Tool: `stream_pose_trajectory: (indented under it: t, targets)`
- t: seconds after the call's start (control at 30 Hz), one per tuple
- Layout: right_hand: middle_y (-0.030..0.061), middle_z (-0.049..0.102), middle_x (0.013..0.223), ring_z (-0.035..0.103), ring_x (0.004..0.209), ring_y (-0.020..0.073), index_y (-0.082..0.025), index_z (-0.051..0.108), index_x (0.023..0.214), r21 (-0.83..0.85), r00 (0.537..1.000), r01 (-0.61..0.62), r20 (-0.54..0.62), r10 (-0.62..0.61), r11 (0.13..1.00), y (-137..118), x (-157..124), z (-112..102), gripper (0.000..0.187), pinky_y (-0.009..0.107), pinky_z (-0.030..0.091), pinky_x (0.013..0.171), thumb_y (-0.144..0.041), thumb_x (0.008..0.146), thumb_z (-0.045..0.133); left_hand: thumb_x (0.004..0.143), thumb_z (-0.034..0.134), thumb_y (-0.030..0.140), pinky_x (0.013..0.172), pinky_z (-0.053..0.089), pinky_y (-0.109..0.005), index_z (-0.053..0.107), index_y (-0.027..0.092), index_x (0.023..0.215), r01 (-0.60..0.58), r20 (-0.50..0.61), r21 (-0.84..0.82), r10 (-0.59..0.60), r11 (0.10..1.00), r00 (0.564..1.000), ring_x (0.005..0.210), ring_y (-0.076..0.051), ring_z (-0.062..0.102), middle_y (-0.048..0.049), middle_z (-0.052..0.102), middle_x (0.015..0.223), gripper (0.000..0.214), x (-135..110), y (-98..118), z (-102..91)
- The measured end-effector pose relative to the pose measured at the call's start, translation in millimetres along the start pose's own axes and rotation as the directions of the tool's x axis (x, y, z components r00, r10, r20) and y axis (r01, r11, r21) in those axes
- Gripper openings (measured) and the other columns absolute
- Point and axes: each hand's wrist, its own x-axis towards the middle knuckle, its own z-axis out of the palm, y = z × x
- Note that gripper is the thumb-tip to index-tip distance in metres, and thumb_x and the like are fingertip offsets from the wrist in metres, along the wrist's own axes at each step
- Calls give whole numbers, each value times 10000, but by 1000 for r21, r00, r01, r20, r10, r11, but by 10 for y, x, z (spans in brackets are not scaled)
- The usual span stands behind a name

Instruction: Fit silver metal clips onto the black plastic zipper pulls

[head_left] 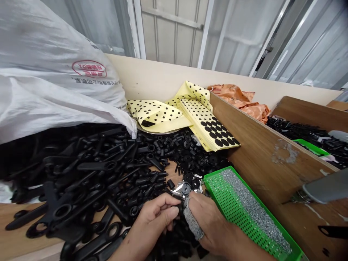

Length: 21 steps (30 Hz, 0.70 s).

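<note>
My left hand [156, 217] and my right hand [210, 224] meet at the bottom centre, over a heap of black plastic parts [89, 174]. Both hands are closed in a pinch on a small black plastic part [178, 207] held between them. A grey woven finger cot [191, 221] covers my right index finger. Just above the fingers lies a torn silvery plastic bag [182, 187] with round black pieces. The heap holds long black handles with ring ends and several small black knobs.
A green perforated tray [217, 183] with small metal screws sits right of my hands. Yellow sheets of black round stickers [206, 121] lie behind. A large white woven sack [49, 79] fills the left. A wooden divider [272, 159] runs along the right, with an orange bag [244, 99] beyond it.
</note>
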Motion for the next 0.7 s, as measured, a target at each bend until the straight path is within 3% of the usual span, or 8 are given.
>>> stream_pose_trajectory:
  t: [0.1,0.2,0.3,0.4,0.47,0.6,0.7]
  targets:
    - [38,514,785,478,713,165,-191,440,795,96,989,-142,57,137,985,-47,-47,-5,93,285,399,650,-148,811,359,794,525,303,485,401,-183,640,189,817,-149,-29,187,157,971,987,516,-111,510,35,556,564,164,-34,13,-2]
    - [22,542,831,509,784,162,-208,456,819,210,970,-243,37,240,947,-76,-115,41,99,269,409,697,-182,846,365,833,494,252,578,446,-194,623,207,837,-299,-3,363,322,883,947,621,-134,578,13,631,689,136,-80,23,-13]
    - [42,564,959,523,914,185,-214,483,897,328,939,-326,7,343,887,-81,-166,102,122,281,412,780,-214,857,367,852,475,163,685,466,-186,581,229,917,-435,57,417,455,798,889,746,-136,613,4,657,835,141,-115,-6,-24]
    - [51,572,943,539,889,187,-211,487,912,327,927,-364,38,372,872,-130,-136,65,124,280,419,763,-226,853,379,838,487,113,741,461,-188,554,241,990,-544,92,430,565,720,820,813,-138,612,-4,649,899,210,-136,-49,-29]
    - [41,566,823,537,771,177,-208,473,826,234,953,-303,58,298,924,-177,-79,-4,95,271,416,676,-199,832,379,842,487,140,706,463,-189,572,237,961,-503,78,415,521,758,850,767,-136,611,0,648,851,175,-147,-58,-27]
    - [59,531,722,488,660,180,-190,425,734,1,997,-70,27,70,998,-170,1,-45,69,287,375,589,-174,766,366,856,472,310,496,421,-172,616,208,846,-190,12,238,192,953,981,543,-109,542,30,572,609,177,-161,-48,-14]
    - [72,508,694,460,639,186,-182,413,699,-122,998,61,-15,-64,991,-78,-5,42,69,292,347,557,-207,746,368,821,494,419,423,369,-159,614,184,824,3,42,8,-3,1000,999,482,-91,496,32,554,594,264,-156,-63,-9]
